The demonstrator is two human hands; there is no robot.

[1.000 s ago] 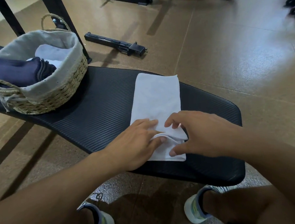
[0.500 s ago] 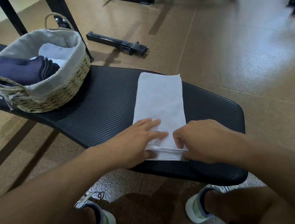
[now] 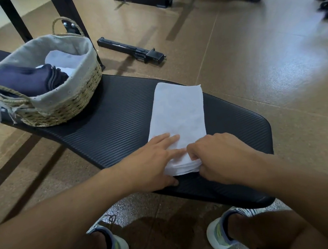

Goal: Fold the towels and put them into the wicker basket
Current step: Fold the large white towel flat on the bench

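Pinching the near end of the long white folded towel (image 3: pixel 178 113) between curled fingers and thumb, the right hand (image 3: pixel 219 155) lifts its stacked layers slightly at lower centre of the frame, while the left hand (image 3: pixel 152 165) lies just beside it with straight fingers pressed flat on the towel's near left corner. That towel stretches away across the black ribbed padded bench (image 3: pixel 103 125), well apart from the round wicker basket with grey cloth lining (image 3: pixel 64 105) standing on the bench at upper left, which holds a folded navy towel (image 3: pixel 28 80) and a folded white towel (image 3: pixel 64 57).
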